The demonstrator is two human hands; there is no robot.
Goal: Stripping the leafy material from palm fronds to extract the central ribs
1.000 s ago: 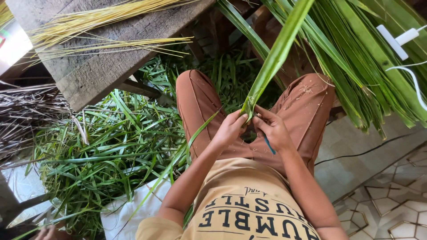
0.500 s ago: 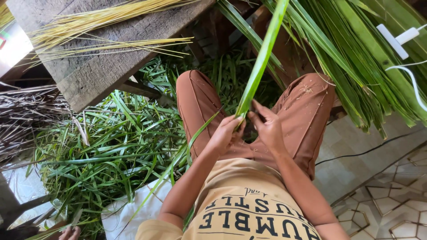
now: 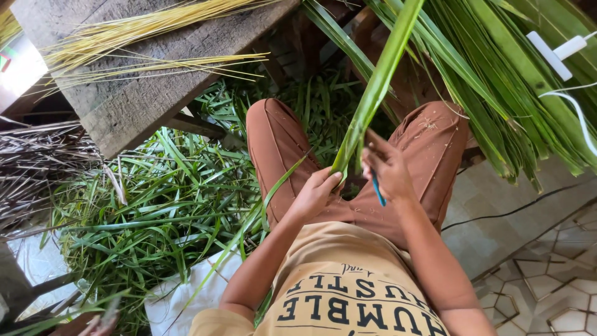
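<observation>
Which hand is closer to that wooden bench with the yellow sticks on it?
Left. The left hand grips the green leaf on the side toward the wooden bench; the right hand sits farther away, over the other thigh.

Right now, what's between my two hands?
In the head view, the long green leaf runs down between them: the left hand pinches its base, and the right hand, holding a small blue tool, sits just beside it.

Weathered wooden bench (image 3: 134, 102) stands above patterned tile floor (image 3: 547, 286).
</observation>
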